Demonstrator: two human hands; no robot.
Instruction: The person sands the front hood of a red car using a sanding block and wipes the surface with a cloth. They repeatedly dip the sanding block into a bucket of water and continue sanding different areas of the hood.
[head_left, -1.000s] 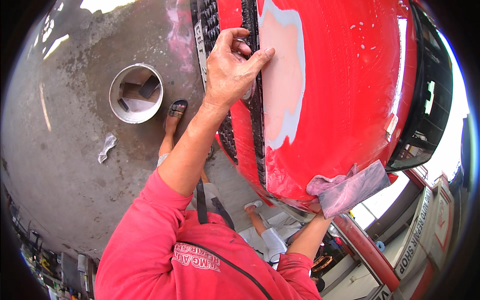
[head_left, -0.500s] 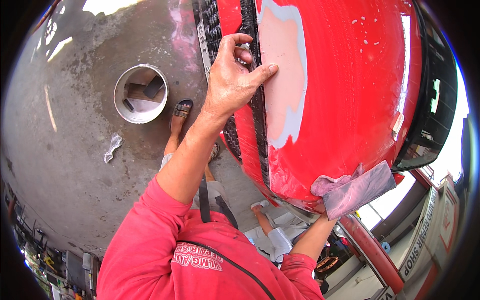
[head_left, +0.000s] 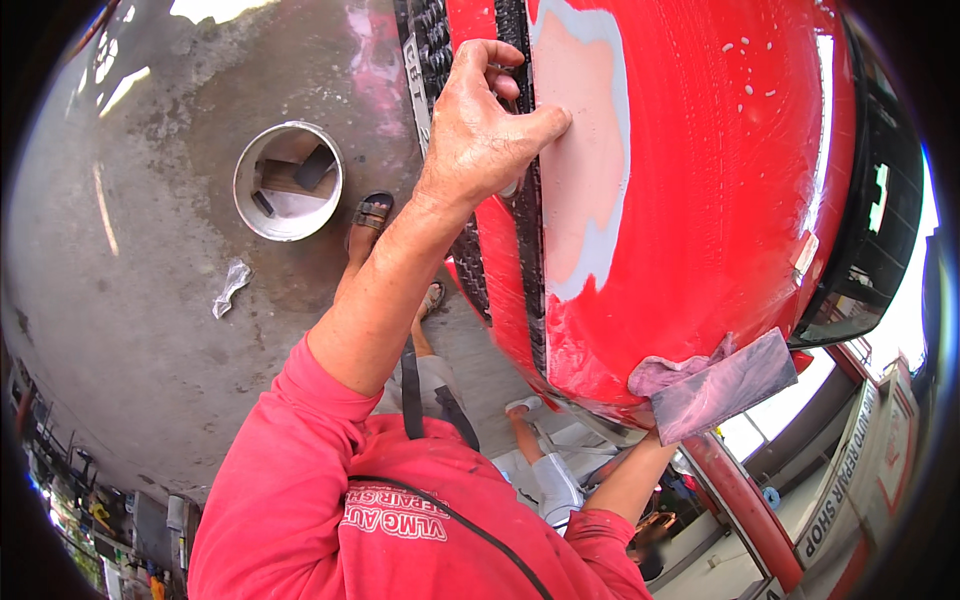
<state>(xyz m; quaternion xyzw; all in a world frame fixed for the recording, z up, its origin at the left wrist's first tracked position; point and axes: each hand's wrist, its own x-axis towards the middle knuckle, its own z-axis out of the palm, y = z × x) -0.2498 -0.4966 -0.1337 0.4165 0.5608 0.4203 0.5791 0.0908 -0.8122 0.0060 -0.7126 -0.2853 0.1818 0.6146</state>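
Observation:
My left hand (head_left: 495,115) rests at the edge of a red car (head_left: 700,190), its fingers curled but apart from the outstretched thumb, holding nothing. The thumb touches a pale patch (head_left: 585,190) bordered with light blue-grey. Beside the patch runs a wet black grille (head_left: 430,55). Low on the right, my right hand (head_left: 655,432) grips a thin dark sanding sheet (head_left: 725,385), streaked pinkish, which hides most of the fingers. A crumpled pink cloth (head_left: 655,370) lies behind that sheet, on the car's corner.
A white bucket (head_left: 288,225) holding dark blocks stands on the concrete floor (head_left: 130,330), near crumpled plastic (head_left: 232,288) and my sandalled feet (head_left: 372,213). Another person's leg (head_left: 528,435) shows low behind my right arm. A red post (head_left: 750,510) and signboards (head_left: 840,460) stand at lower right.
My left hand has shifted slightly up and right, the thumb moving along the pale patch. The car and the sheet in my right hand sit a little further right in view.

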